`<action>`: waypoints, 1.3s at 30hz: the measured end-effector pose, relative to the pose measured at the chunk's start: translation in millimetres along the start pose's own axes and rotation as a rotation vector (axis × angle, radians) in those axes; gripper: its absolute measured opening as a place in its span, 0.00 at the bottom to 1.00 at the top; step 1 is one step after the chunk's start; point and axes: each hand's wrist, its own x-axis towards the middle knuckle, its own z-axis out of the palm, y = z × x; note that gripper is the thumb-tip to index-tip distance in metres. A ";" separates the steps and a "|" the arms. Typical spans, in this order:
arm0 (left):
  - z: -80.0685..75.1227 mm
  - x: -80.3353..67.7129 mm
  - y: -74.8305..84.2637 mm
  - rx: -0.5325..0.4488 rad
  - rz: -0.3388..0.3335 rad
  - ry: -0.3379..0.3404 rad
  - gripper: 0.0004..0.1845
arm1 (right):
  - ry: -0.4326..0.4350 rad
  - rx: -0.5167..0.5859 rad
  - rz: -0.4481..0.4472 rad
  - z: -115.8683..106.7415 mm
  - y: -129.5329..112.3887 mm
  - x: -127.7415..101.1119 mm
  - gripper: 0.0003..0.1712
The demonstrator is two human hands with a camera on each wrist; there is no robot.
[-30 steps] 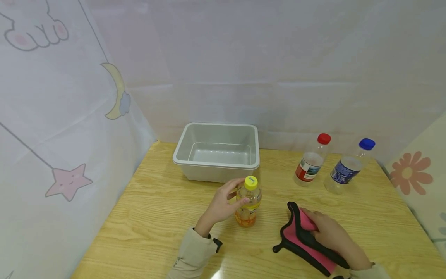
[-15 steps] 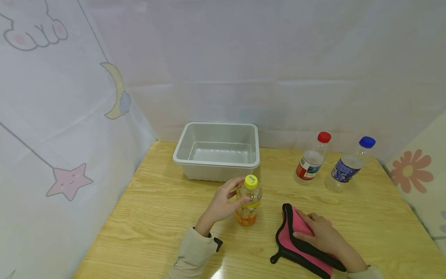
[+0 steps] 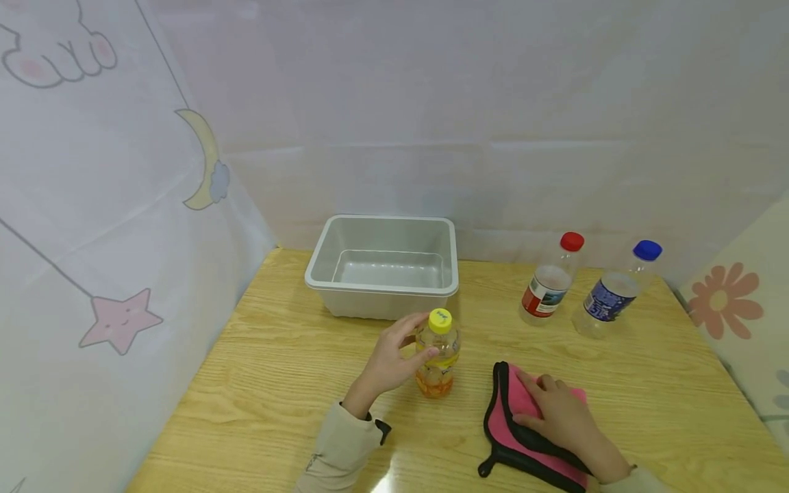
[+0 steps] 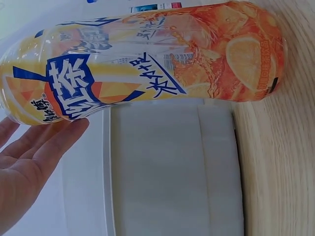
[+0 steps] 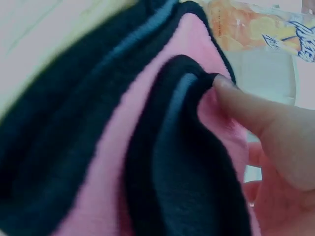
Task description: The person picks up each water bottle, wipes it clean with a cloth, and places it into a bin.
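A small bottle of orange tea (image 3: 437, 357) with a yellow cap stands upright on the wooden table (image 3: 277, 383), just in front of the grey bin (image 3: 383, 236). My left hand (image 3: 394, 356) grips the bottle from its left side, thumb in front and fingers behind; the left wrist view shows the label (image 4: 147, 59) close up above my fingers (image 4: 29, 157). To the right, my right hand (image 3: 557, 414) lies on a pink cloth with black trim (image 3: 514, 428) and pinches a fold of it (image 5: 187, 98) under a fingertip (image 5: 246, 110).
The grey bin is empty and sits at the back centre. A red-capped bottle (image 3: 548, 284) and a blue-capped bottle (image 3: 610, 294) stand at the back right. Printed curtain walls close in the left, back and right sides.
My right hand has slid the pink cloth leftward, closer to the tea bottle. The left hand and the bottle have hardly moved.
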 end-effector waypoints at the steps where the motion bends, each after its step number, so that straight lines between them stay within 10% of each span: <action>1: -2.2 -0.7 5.8 0.007 0.002 0.003 0.26 | 0.021 0.023 0.004 -1.8 -0.9 0.2 0.41; 10: -8.5 -4.9 -24.6 0.035 0.092 0.063 0.27 | 0.275 0.386 0.035 -32.5 -10.6 28.4 0.25; 20: -24.6 -10.7 -20.6 0.045 0.078 0.100 0.28 | 0.081 1.090 0.135 -49.9 -36.1 77.1 0.36; 39: -49.5 -9.5 -13.9 0.088 0.209 0.159 0.27 | 0.079 1.487 0.324 -46.2 -61.1 143.2 0.32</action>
